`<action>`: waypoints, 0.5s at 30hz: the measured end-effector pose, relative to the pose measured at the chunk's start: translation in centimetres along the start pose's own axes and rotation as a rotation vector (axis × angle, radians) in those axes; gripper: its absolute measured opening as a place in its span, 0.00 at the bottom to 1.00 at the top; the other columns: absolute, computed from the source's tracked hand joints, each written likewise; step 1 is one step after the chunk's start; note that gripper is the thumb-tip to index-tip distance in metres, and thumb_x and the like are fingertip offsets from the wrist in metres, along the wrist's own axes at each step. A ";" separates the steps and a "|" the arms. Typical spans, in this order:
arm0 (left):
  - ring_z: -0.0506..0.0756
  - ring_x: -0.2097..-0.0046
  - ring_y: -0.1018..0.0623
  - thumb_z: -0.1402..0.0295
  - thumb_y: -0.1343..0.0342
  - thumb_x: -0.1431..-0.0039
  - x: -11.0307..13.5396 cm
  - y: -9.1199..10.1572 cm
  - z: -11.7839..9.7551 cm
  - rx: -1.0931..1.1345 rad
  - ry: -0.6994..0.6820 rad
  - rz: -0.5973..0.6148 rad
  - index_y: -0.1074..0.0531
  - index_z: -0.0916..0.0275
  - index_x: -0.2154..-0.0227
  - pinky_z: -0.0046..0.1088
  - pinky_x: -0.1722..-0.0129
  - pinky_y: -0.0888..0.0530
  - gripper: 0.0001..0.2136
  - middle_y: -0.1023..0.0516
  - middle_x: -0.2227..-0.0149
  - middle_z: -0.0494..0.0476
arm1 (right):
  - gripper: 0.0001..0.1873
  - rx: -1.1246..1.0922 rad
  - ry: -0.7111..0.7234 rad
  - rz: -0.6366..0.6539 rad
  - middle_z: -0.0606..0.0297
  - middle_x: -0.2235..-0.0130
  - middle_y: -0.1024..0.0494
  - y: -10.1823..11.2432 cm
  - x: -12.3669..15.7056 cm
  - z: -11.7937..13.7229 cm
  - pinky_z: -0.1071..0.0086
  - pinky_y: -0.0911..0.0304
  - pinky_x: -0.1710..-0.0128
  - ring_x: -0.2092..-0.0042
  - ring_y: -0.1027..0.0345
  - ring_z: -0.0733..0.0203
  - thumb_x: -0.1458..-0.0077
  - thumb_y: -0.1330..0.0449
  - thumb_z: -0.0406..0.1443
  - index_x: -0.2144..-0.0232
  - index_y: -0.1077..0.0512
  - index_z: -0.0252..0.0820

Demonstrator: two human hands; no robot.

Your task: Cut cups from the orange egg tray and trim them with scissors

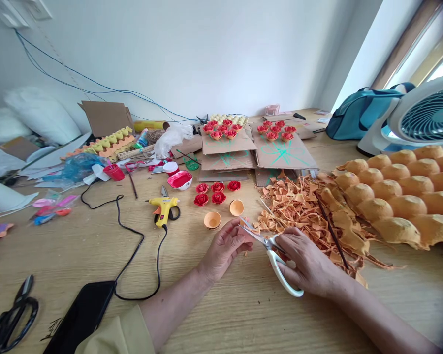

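Observation:
My right hand (307,260) grips a pair of white-handled scissors (282,271), their blades parted and pointing left. Pinched in my left hand (224,248) is a small piece of orange egg carton (256,231), mostly hidden by the fingers and set against the blades. Just beyond my left hand sit two cut egg carton cups (212,220). Behind them stand several red paper roses (218,197). A heap of orange carton scraps (299,199) spreads beyond my right hand.
An orange egg tray (395,189) lies upside down at right, near a white fan (421,115). Cardboard sheets (229,145) carry more red roses at the back. A yellow glue gun (163,209) with a trailing cord, a phone (83,314) and black scissors (15,314) lie left.

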State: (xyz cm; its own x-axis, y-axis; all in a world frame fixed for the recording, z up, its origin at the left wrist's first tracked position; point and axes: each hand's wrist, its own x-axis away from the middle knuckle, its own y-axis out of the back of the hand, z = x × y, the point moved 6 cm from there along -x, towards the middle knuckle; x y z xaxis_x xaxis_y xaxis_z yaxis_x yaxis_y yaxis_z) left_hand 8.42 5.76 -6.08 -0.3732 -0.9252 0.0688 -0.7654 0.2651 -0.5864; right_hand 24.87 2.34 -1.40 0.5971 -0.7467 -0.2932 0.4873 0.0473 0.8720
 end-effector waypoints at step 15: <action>0.51 0.56 0.23 0.68 0.38 0.41 0.2 -0.2 -0.8 -0.145 -0.163 -0.009 0.32 0.55 0.51 0.29 0.57 0.24 0.16 0.26 0.54 0.53 | 0.09 0.039 -0.069 -0.040 0.65 0.67 0.31 0.1 -0.4 -0.8 0.59 0.46 0.51 0.64 0.38 0.58 0.42 0.43 0.37 0.69 0.41 0.44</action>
State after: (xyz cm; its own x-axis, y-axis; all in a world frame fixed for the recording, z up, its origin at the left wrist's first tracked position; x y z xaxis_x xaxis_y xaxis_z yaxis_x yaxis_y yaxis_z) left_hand 8.08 5.73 -5.29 -0.2857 -0.9561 -0.0645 -0.8401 0.2823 -0.4633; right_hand 25.20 3.18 -1.48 0.5315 -0.7915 -0.3018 0.4842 -0.0084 0.8749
